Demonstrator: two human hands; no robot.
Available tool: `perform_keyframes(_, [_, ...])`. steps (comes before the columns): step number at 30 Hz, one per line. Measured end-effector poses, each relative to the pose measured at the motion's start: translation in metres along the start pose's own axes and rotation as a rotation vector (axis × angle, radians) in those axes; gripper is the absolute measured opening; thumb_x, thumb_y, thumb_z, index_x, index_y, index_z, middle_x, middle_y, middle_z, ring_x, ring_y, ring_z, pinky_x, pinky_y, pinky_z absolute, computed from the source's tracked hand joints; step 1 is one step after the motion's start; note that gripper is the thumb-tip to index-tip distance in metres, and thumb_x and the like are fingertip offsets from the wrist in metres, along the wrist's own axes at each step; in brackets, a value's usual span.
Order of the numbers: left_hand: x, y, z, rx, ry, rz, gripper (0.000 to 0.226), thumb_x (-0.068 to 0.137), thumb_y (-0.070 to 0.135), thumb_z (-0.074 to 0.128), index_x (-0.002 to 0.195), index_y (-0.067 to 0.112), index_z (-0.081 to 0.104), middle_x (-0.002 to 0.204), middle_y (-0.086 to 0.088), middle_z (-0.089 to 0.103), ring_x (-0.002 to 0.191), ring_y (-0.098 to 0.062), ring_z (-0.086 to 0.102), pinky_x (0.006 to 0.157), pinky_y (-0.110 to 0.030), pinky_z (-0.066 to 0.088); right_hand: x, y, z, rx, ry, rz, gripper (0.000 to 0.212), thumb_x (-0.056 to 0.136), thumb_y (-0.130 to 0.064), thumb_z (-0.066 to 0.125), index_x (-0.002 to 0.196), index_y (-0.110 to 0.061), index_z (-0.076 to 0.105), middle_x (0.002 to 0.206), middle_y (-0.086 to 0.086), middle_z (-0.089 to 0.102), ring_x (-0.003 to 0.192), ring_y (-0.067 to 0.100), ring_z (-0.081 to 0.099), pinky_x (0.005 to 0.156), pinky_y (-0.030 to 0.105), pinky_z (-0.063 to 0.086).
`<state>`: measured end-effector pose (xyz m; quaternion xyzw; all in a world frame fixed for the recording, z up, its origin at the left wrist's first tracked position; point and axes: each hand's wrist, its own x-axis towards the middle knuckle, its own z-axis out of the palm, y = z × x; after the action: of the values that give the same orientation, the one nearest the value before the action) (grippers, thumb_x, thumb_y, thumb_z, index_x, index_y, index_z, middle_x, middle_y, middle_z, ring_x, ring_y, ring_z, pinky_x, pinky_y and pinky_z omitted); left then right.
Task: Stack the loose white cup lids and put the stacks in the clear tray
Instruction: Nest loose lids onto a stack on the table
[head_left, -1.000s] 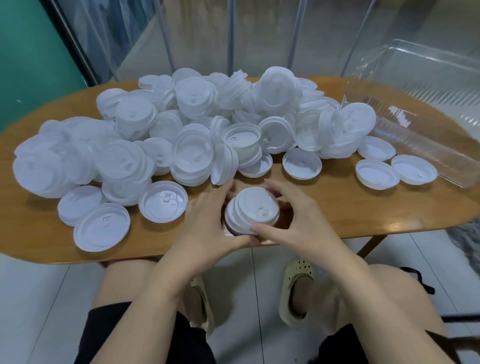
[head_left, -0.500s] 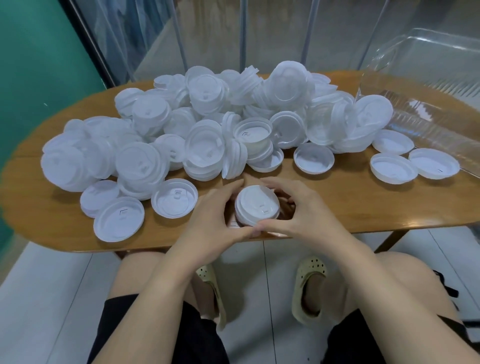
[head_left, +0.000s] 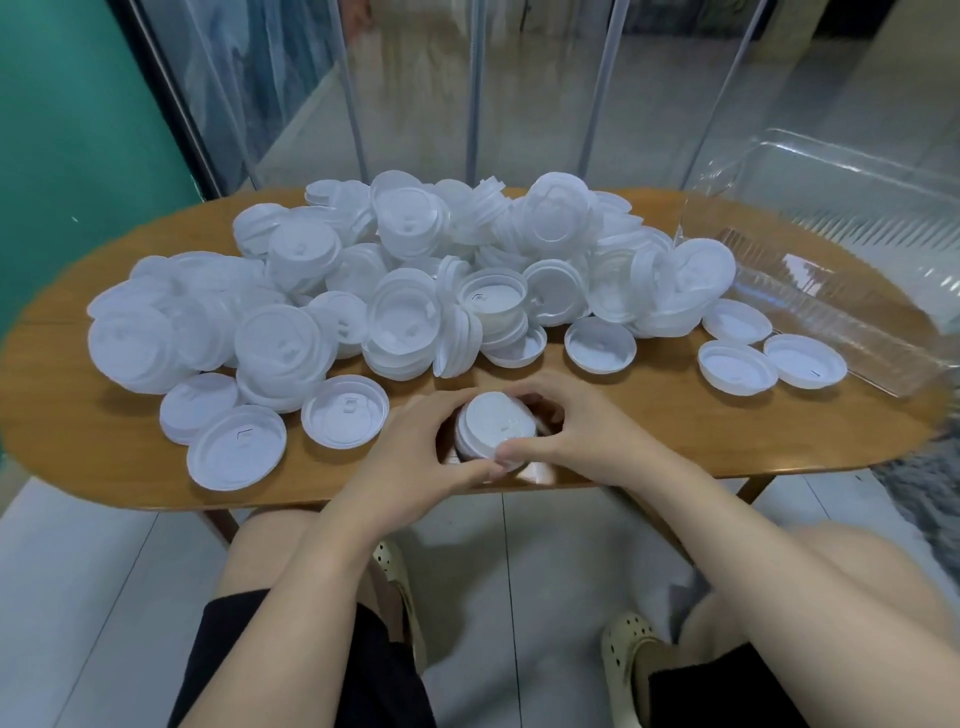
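The stack of lids (head_left: 496, 434) was tilted toward the person before; now it stands more upright at the near table edge. The left hand (head_left: 415, 457) and the right hand (head_left: 582, 441) have closed tighter around it.

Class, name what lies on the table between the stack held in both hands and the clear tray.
In the head view, between the held stack and the clear tray lie two upturned lids on bare wood.
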<state>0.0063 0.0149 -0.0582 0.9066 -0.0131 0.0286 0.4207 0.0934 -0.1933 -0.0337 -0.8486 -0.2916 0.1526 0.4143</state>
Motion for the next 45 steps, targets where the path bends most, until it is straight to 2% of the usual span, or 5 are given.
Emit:
perform_keyframes(14, [0.004,-0.003,0.004,0.073,0.04,0.034,0.07,0.08,0.047,0.086,0.141,0.04,0.053,0.124,0.035,0.054,0.123,0.012,0.043,0.099,-0.002,0.028,-0.001,0.059,-0.043,-0.682,0.372,0.014,0.044,0.095,-0.033,0.069,0.135,-0.015,0.064,0.139,0.004,0.06,0.132,0.024,0.049,0.107,0.042,0.037])
perform_keyframes(21, [0.002,-0.002,0.012,0.081,0.076,-0.063,0.077,0.081,0.052,0.082,0.15,0.044,0.047,0.134,0.016,0.053,0.132,-0.006,0.045,0.115,-0.032,0.035,0.002,0.065,-0.036,-0.588,0.426,-0.085,0.015,0.1,-0.024,0.062,0.105,-0.015,0.073,0.098,-0.003,0.07,0.091,0.019,0.065,0.08,0.041,0.053])
perform_keyframes(29, [0.002,0.002,0.013,0.082,0.105,-0.024,0.064,0.076,0.051,0.086,0.129,0.055,0.05,0.124,0.036,0.05,0.128,0.009,0.042,0.105,-0.015,0.034,-0.018,0.035,-0.037,0.193,0.417,0.028,0.012,0.105,-0.025,0.057,0.104,-0.022,0.069,0.086,-0.008,0.07,0.071,0.009,0.064,0.064,0.018,0.052])
perform_keyframes(38, [0.002,0.004,0.016,0.148,0.165,-0.052,0.074,0.074,0.056,0.085,0.141,0.042,0.056,0.126,0.037,0.051,0.125,0.004,0.042,0.106,-0.023,0.034,-0.011,0.051,-0.04,0.173,0.489,0.236,0.03,0.105,-0.033,0.054,0.131,-0.022,0.064,0.093,-0.005,0.072,0.079,0.008,0.068,0.06,0.018,0.054])
perform_keyframes(45, [0.003,0.005,0.015,0.124,0.133,-0.029,0.075,0.075,0.054,0.085,0.143,0.038,0.057,0.125,0.03,0.059,0.117,0.008,0.048,0.094,-0.012,0.038,-0.005,0.055,-0.029,-0.309,0.382,0.154,0.079,0.078,-0.066,0.074,0.138,-0.018,0.058,0.13,-0.005,0.056,0.119,0.013,0.051,0.098,0.033,0.048])
